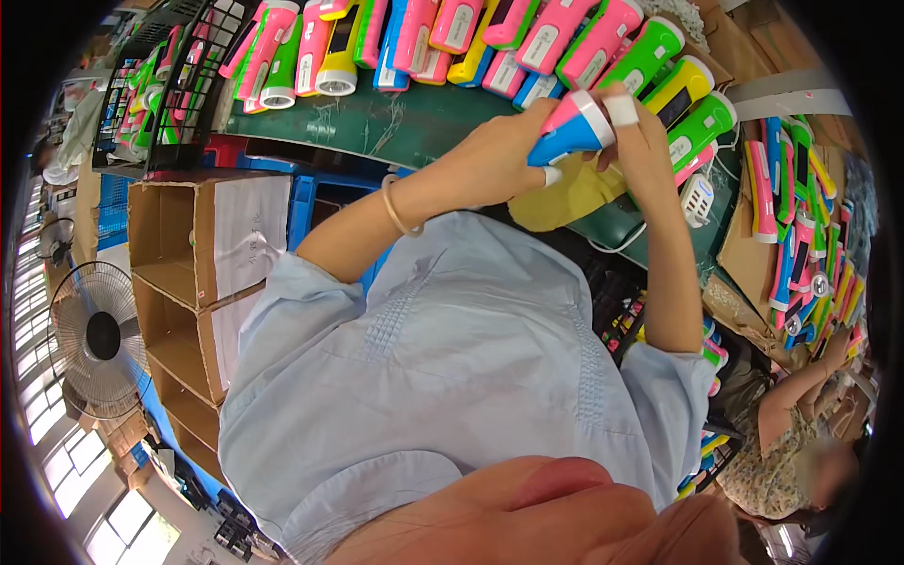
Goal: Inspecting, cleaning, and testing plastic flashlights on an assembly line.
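Note:
My left hand [497,158] is closed around a pink and blue flashlight [571,130] with a white ring at its head end. The fingers of my right hand [648,155] curl against that white end. White coverings sit on a fingertip of the right hand and on the left thumb. Just below both hands lies a yellow cloth [551,205] at the edge of the green table [377,132]. Part of the cloth is hidden behind the right hand.
Rows of pink, green, yellow and blue flashlights [452,28] line the table's far side. A white power strip [698,200] lies right of my arm. Black crates [179,94], cardboard compartments [169,226] and a fan [102,334] stand left. Another person [777,443] works at right.

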